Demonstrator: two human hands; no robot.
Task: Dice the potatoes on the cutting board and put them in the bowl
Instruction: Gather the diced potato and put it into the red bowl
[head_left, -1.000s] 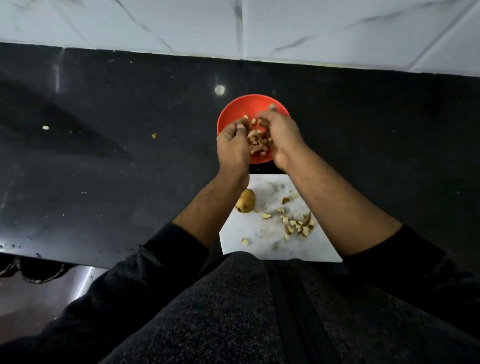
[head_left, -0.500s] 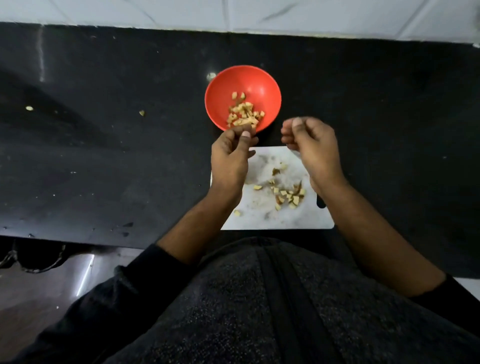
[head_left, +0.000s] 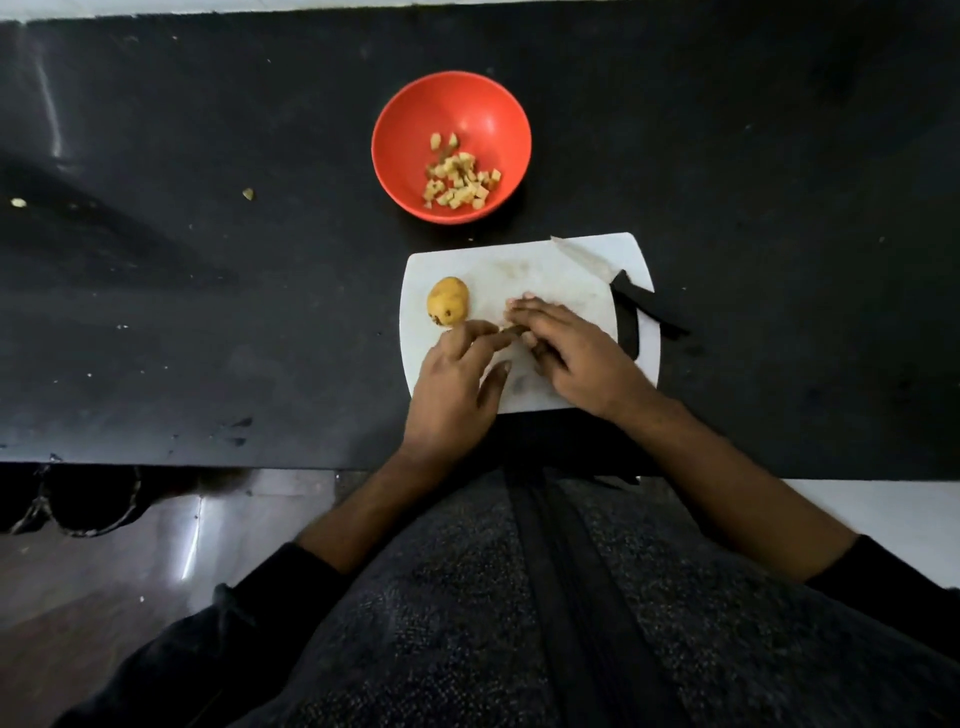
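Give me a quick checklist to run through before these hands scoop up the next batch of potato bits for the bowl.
1. Red bowl within reach beyond the cutting board, with room left: ok.
2. Knife out of the hands, lying at the board's far right corner: ok.
3. Left hand and right hand both on the board, closing on the bits: ok.
4. Every bit gathered between the hands: cannot tell, the hands hide them.
5. All potatoes diced: not ok, a whole potato sits on the board.
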